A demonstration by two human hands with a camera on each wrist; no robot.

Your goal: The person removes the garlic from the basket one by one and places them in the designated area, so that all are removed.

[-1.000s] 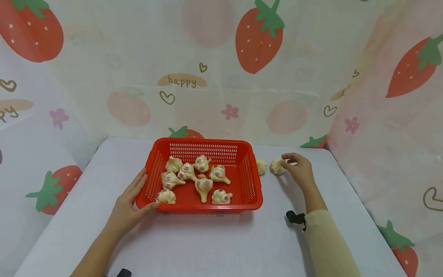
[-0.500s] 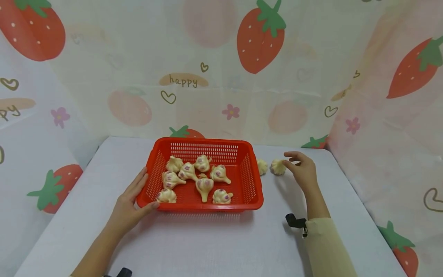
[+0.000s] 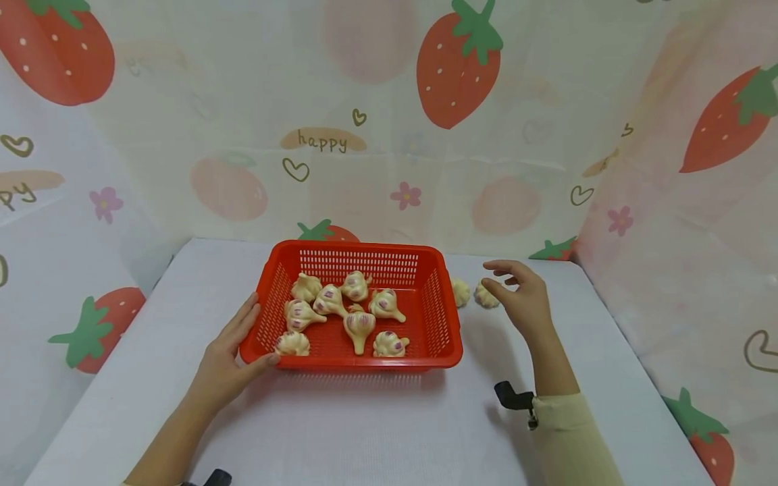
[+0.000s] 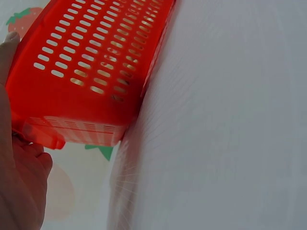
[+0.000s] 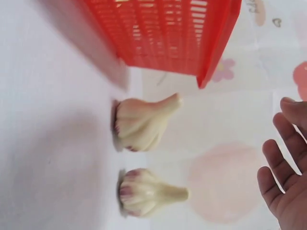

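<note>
A red plastic basket (image 3: 437, 324) stands on the white table, holding several garlic bulbs (image 3: 358, 324) with purple marks. At its left end my left hand (image 3: 227, 368) grips the rim, thumb over the front corner and fingers along the side. In the left wrist view, fingers (image 4: 36, 158) show under the rim. My right hand (image 3: 525, 297) hovers with spread fingers above a garlic bulb (image 3: 486, 295) right of the basket, holding nothing. Another garlic bulb (image 3: 460, 293) sits between that one and the basket. In the right wrist view both stand upright on the table, apart from the hand.
The white tabletop (image 3: 365, 425) reaches forward of the basket and to both sides. A cloth backdrop with strawberries (image 3: 458, 67) rises behind the table and along its sides. A black camera mount (image 3: 513, 396) sits at the right wrist.
The right hand was at the outer garlic bulb with thumb and fingers. It has come off it, rising and shifting slightly left; that bulb stays on the table. The left hand keeps its place.
</note>
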